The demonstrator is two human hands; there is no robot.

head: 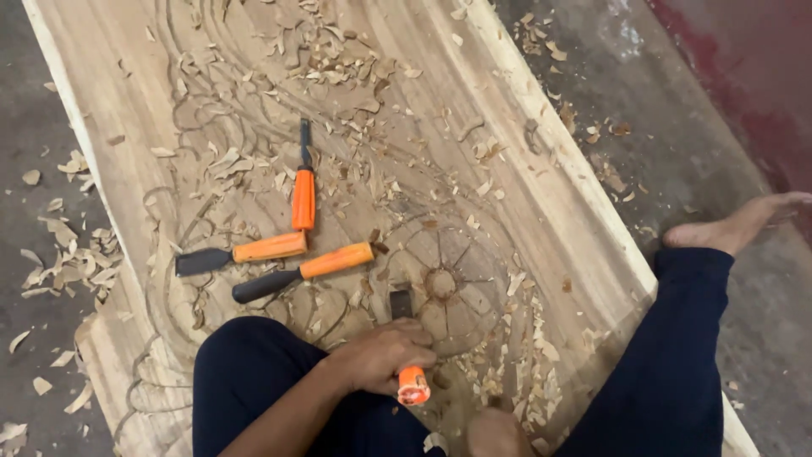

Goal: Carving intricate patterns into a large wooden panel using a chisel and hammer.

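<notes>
At the bottom edge, the right hand (495, 432) shows only as a knuckled lump, so whether its fingers are open or closed cannot be told. Just beyond, the left hand (385, 355) has its fingers wrapped tight around the orange-handled flat steel chisel (408, 347), whose blade stands on the carved round wheel motif (444, 283) of the broad pale wooden slab (541, 169). Dark trouser legs flank it. Farther out lie three more orange-handled chisels (279, 254) close together on the slab, one pointing away, amid curled wood shavings (338, 51) scattered over slab and grey floor (677, 127).
</notes>
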